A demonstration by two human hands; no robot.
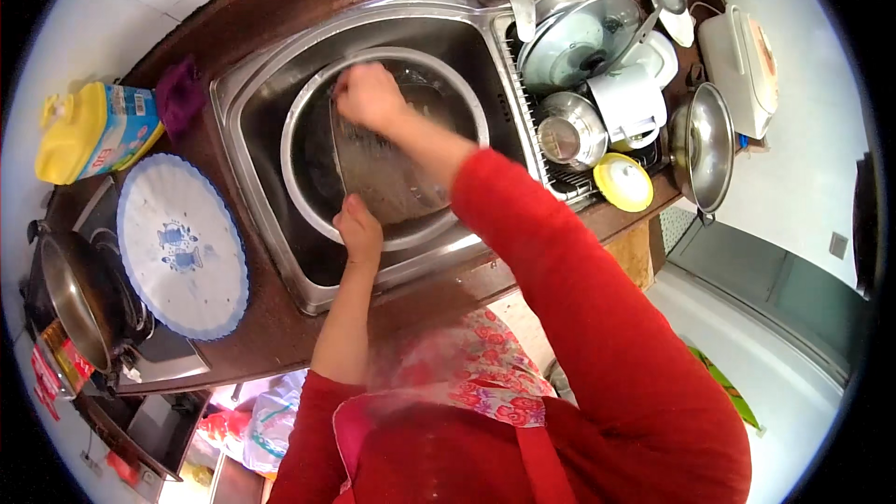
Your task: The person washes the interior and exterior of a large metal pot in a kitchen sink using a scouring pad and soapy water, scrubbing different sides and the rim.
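Note:
Inside the stainless steel sink [498, 105] sits a large round metal basin [288, 147]. A flat, see-through rectangular piece [385, 178], perhaps a glass or plastic panel, lies tilted in the basin. My left hand [360, 227] grips its near edge at the basin's front rim, thumb on top. My right hand [371, 96] is closed over its far left part, slightly blurred; whether a cloth or sponge is under the fingers cannot be told. Dark liquid and wet marks show in the basin around the panel.
Right of the sink, a wire rack holds a glass lid [581, 42], a white pitcher [628, 101], a steel pot [570, 131] and a yellow-rimmed lid [623, 182]. On the left are a scalloped white-and-blue tray [182, 245], a yellow bottle [98, 133], a purple cloth [179, 98] and a wok [77, 301].

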